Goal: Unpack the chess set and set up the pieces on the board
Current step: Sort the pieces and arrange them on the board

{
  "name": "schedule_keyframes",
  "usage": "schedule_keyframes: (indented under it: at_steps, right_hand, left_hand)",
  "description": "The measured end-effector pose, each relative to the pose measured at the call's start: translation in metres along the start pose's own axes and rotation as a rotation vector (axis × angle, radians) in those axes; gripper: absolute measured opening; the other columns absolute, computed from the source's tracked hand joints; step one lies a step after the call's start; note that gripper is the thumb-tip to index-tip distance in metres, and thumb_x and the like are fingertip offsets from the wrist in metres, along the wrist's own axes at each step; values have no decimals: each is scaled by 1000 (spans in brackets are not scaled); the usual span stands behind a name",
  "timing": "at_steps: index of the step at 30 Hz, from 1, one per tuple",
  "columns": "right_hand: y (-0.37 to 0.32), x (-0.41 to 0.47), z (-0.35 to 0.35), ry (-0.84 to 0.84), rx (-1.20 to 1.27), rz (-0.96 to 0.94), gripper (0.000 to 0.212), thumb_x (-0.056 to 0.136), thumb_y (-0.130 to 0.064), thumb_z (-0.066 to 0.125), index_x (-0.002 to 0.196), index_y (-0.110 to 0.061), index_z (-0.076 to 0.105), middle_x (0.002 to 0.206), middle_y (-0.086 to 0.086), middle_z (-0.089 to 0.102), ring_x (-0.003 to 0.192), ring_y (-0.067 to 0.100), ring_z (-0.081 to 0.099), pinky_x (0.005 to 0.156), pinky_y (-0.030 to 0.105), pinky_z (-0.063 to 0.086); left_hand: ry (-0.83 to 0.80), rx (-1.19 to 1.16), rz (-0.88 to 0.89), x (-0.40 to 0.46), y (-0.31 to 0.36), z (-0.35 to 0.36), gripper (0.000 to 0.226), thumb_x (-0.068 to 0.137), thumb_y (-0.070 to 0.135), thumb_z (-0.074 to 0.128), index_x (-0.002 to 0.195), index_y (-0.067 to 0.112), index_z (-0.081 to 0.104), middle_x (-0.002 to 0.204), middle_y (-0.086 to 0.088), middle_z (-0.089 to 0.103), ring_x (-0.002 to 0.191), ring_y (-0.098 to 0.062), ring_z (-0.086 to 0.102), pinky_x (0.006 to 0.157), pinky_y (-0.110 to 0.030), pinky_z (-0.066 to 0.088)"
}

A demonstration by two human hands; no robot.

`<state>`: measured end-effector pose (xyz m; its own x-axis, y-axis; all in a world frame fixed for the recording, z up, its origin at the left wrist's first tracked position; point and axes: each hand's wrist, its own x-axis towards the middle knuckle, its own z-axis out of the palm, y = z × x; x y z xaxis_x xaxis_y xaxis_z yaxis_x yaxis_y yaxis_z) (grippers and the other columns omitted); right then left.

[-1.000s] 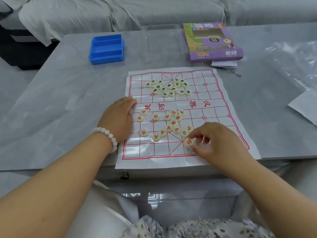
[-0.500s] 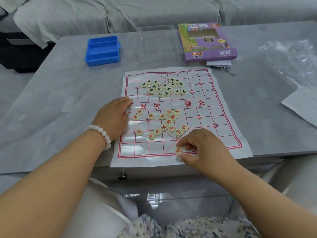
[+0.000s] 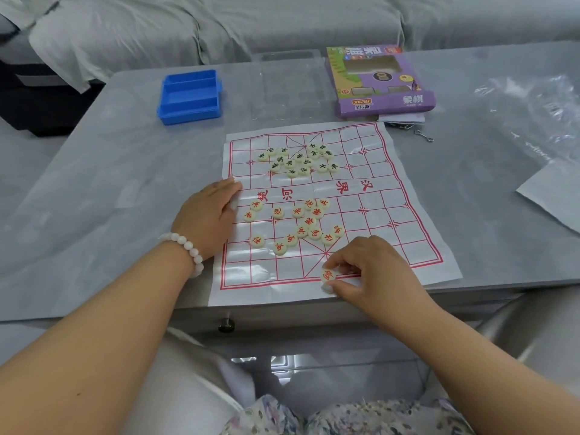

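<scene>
White plastic sheet board (image 3: 370,196) lies flat on the grey table (image 3: 110,183). The right hand (image 3: 373,271) pinches 1 red-marked piece (image 3: 328,275) at the board's near edge line. The left hand (image 3: 205,216) rests flat, fingers relaxed, on the board's left margin. Red pieces (image 3: 301,226) cluster nearby; green pieces (image 3: 299,160) sit farther off.

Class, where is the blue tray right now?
In the head view, the blue tray sits far left on the table, beyond the board, left of the purple box.
</scene>
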<state>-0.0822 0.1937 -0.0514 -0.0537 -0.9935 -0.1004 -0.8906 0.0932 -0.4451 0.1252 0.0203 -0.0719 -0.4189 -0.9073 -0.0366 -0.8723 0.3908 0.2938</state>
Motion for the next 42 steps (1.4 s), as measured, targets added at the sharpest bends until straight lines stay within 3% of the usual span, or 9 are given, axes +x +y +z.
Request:
schedule_keyframes:
  at_steps: [4, 14, 18, 25, 28, 31, 36, 42]
  right_hand:
    - [3, -3, 0, 10, 25, 9, 40, 80, -49, 65, 118, -36, 58, 109, -18, 56, 98, 2, 44, 82, 12, 35]
    - [4, -4, 2, 26, 32, 10, 31, 83, -49, 62, 110, -35, 62, 107, -19, 57, 97, 2, 45, 83, 11, 36]
    - [3, -4, -6, 28, 61, 15, 39, 79, -52, 64, 114, -36, 59, 99, -21, 52, 91, 3, 46, 73, 7, 36]
    - [21, -3, -40, 152, 191, 122, 22, 76, -36, 73, 93, -36, 58, 84, -20, 53, 80, 1, 52, 61, 8, 35]
    - [15, -4, -35, 62, 156, 89, 19, 78, -37, 71, 89, -40, 56, 84, -23, 52, 80, -1, 52, 60, 5, 38]
    - [9, -3, -26, 9, 139, 64, 15, 82, -37, 68, 94, -38, 59, 83, -25, 50, 80, -4, 50, 59, 1, 37]
    - [15, 11, -23, 105, 147, 153, 11, 88, -33, 62, 98, -30, 64, 84, -18, 56, 74, 2, 51, 61, 6, 36]
    - [17, 42, -21, 99, 62, 167, 36, 83, -36, 67, 118, -30, 57, 83, -13, 56, 67, 6, 50, 62, 11, 38]
  left_hand:
    - [23, -111, -17, -4, 0, -5, 43, 101, 27, 34, 143, 22, 35, 151, 4, 32, 138, -20, 30, 112, -34, 24]
    - [39, -82, -7, -5, 4, -6, 42, 100, 28, 35, 141, 19, 38, 148, 1, 38, 135, -20, 35, 110, -33, 27]
    - [33, -72, -13, -4, 2, -5, 43, 100, 29, 34, 142, 19, 37, 148, 1, 37, 136, -20, 34, 111, -35, 26]
    - [47, -84, -11, -3, 1, -3, 42, 100, 27, 35, 141, 18, 39, 147, 0, 39, 136, -22, 35, 111, -35, 26]
    - [51, -84, -12, -3, 0, -3, 42, 100, 27, 36, 140, 18, 40, 146, 0, 40, 135, -22, 36, 111, -36, 27]
    - [50, -87, -14, -3, 1, -3, 42, 100, 27, 36, 140, 19, 40, 146, 0, 40, 134, -22, 37, 110, -36, 29]
    - [42, -86, -23, -3, 1, -3, 42, 99, 29, 35, 140, 19, 39, 146, 0, 40, 134, -22, 38, 110, -36, 29]
    - [32, -85, -33, -1, 0, -2, 41, 99, 30, 35, 140, 21, 40, 146, 2, 41, 133, -22, 39, 109, -37, 32]
